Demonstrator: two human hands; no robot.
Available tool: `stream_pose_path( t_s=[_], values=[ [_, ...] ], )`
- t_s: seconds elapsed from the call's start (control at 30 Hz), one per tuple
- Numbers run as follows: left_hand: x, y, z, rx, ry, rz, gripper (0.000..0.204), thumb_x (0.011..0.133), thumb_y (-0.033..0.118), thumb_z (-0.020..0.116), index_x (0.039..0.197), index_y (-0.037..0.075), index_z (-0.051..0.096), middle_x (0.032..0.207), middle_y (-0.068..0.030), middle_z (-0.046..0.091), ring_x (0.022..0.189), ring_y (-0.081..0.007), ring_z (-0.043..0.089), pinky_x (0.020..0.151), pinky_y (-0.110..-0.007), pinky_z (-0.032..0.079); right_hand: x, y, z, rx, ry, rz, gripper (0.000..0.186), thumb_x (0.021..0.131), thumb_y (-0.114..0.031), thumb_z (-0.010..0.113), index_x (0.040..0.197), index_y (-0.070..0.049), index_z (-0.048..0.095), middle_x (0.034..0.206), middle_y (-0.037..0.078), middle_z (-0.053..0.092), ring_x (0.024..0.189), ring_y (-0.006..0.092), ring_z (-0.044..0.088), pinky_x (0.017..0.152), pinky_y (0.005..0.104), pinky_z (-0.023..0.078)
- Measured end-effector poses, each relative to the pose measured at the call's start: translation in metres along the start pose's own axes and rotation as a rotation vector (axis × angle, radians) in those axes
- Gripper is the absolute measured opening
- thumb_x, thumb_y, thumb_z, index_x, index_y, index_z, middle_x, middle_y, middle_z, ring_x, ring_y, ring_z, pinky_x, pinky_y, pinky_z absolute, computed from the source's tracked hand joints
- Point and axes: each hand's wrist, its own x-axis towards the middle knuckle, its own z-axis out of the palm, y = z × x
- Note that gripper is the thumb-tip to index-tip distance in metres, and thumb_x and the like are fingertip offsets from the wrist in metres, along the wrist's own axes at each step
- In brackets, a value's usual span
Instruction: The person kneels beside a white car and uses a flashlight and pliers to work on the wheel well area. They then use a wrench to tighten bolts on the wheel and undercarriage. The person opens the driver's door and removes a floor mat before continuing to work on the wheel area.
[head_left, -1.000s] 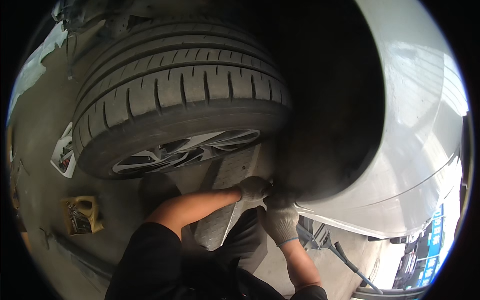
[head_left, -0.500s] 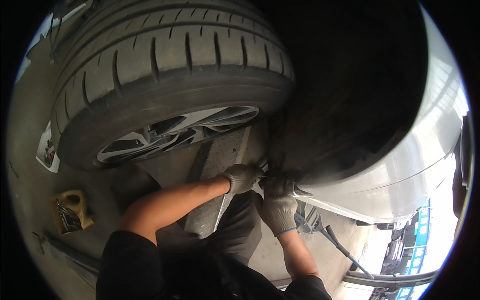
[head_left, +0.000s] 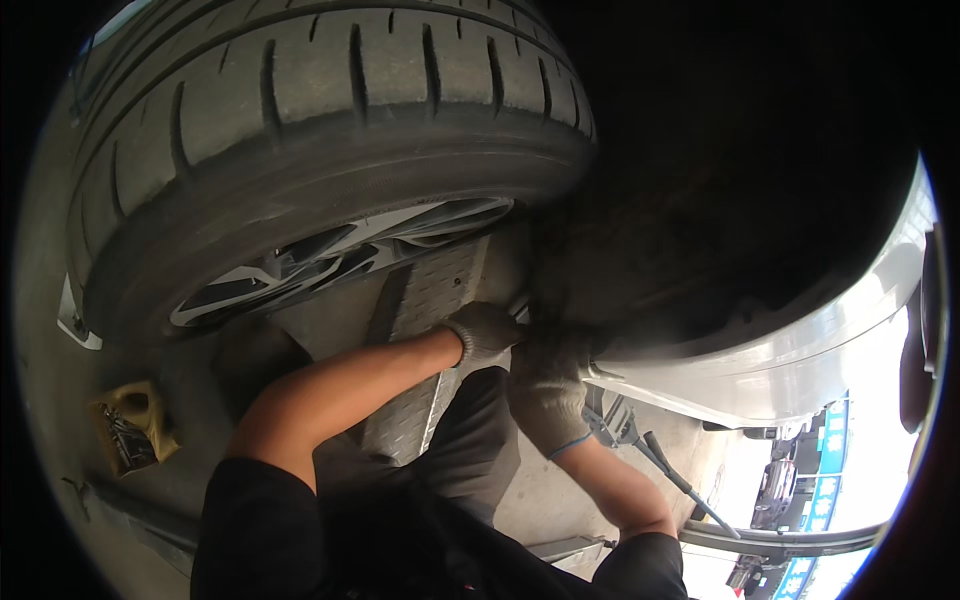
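Both my hands wear grey knit work gloves and meet at the lower edge of the dark wheel arch (head_left: 690, 230). My left hand (head_left: 486, 333) has its fingers curled in beside the right, its fingertips lost in shadow. Close against it, my right hand (head_left: 550, 378) is closed at the front corner of the silver body panel (head_left: 740, 385). What either hand grips is too dark to make out. Above my left forearm stands a large car tire (head_left: 350, 140), turned outward, with a spoked alloy wheel (head_left: 350, 250) in it.
A ribbed metal plate (head_left: 430, 330) runs along the floor beneath my arms. On the left lies a yellow jug (head_left: 133, 428). Right of my hands is a grey lift arm or jack (head_left: 625, 425) with a long handle (head_left: 680, 480). Parked cars (head_left: 775, 490) show farther right.
My view has shifted closer to the tire, which looks larger now. My right hand has turned a little and moved slightly left and up; the left hand stays beside it.
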Motion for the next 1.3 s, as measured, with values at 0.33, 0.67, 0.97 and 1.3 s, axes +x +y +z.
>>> stream_pose_path(
  t_s=[0.33, 0.67, 0.97, 1.3],
  values=[
    [-0.014, 0.004, -0.059, 0.074, -0.047, -0.064, 0.038, 0.092, 0.014, 0.053, 0.127, 0.021, 0.062, 0.105, -0.0105, 0.072, 0.095, -0.0303, 0.07, 0.084, -0.045, 0.055, 0.002, -0.012, -0.016, -0.079, -0.071, -0.045, 0.03, 0.08, -0.009, 0.056, 0.101, 0.009, 0.066, 0.113, 0.028, 0.058, 0.105, 0.0439, 0.055, 0.096, 0.0546, 0.04],
    [-0.018, 0.031, -0.075, 0.048, 0.195, -0.064, 0.022, 0.086, 0.021, 0.062, 0.103, 0.012, 0.073, 0.091, -0.012, 0.073, 0.088, -0.0306, 0.072, 0.074, -0.043, 0.057, -0.007, -0.01, -0.009, -0.022, -0.13, -0.023, 0.029, 0.074, -0.033, 0.068, 0.081, -0.006, 0.075, 0.116, 0.01, 0.063, 0.114, 0.0344, 0.049, 0.096, 0.0561, 0.036],
    [0.009, 0.048, -0.091, 0.014, 0.107, -0.095, 0.025, 0.087, 0.014, 0.056, 0.098, 0.008, 0.077, 0.099, -0.0143, 0.074, 0.092, -0.031, 0.072, 0.075, -0.043, 0.057, -0.021, 0.004, -0.015, 0.0, -0.205, -0.198, 0.014, 0.073, -0.009, 0.059, 0.065, -0.001, 0.067, 0.074, 0.019, 0.061, 0.091, 0.0425, 0.058, 0.1, 0.0647, 0.036],
    [-0.004, 0.049, -0.106, 0.092, 0.055, 0.009, 0.023, 0.087, 0.015, 0.056, 0.093, 0.008, 0.077, 0.094, -0.0123, 0.075, 0.087, -0.0279, 0.072, 0.072, -0.041, 0.057, -0.018, -0.001, -0.005, -0.123, -0.304, -0.099, 0.033, 0.075, -0.029, 0.062, 0.077, 0.003, 0.072, 0.1, 0.027, 0.063, 0.105, 0.0446, 0.054, 0.1, 0.0596, 0.032]
  ],
)
